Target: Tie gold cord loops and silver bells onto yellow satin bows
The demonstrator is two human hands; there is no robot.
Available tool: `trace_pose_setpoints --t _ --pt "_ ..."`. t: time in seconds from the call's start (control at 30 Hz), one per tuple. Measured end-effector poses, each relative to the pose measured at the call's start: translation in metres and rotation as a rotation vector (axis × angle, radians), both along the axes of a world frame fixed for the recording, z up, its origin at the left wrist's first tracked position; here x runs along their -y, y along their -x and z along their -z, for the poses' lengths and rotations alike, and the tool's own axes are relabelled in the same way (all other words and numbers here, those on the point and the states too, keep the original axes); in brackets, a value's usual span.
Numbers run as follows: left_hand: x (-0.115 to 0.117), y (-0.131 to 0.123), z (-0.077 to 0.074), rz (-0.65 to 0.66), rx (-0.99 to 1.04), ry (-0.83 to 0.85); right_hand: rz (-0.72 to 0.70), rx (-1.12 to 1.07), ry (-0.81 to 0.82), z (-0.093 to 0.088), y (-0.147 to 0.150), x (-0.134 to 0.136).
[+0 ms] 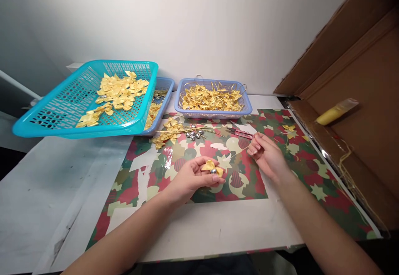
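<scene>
My left hand [199,176] is closed around a yellow ribbon bow [208,166] with a small silver bell [213,171] at its middle. To the right, my right hand [264,152] is raised in a pinch, thumb against curled fingers. A faint thin line seems to run from those fingertips toward the bow, too fine to make out. Dark thread snips [239,133] lie just left of the right fingertips; whether they touch is unclear. Beyond my left hand are loose silver bells [193,133], gold wire ties [212,130] and a pile of yellow bows [170,131].
A turquoise basket [62,119] with yellow bows rests tilted over a blue basket [166,96] at left. Another blue basket [215,113] holds wired bows at the back. Cardboard [352,67] walls the right side, beside a yellow-filled plastic tube [335,113] and loose threads [343,158].
</scene>
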State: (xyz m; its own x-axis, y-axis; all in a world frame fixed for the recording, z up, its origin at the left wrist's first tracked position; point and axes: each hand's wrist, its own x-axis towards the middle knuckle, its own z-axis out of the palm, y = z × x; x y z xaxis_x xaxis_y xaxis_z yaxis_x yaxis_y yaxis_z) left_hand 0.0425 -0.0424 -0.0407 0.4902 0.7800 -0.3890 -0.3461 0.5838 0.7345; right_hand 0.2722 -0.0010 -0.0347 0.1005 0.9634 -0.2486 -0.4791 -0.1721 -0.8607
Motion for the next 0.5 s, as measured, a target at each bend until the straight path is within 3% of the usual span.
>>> trace_pose_setpoints --t 0.5 --pt "0.002 0.0 -0.0029 0.047 0.082 0.026 -0.002 0.013 0.049 0.0022 0.0013 0.0013"
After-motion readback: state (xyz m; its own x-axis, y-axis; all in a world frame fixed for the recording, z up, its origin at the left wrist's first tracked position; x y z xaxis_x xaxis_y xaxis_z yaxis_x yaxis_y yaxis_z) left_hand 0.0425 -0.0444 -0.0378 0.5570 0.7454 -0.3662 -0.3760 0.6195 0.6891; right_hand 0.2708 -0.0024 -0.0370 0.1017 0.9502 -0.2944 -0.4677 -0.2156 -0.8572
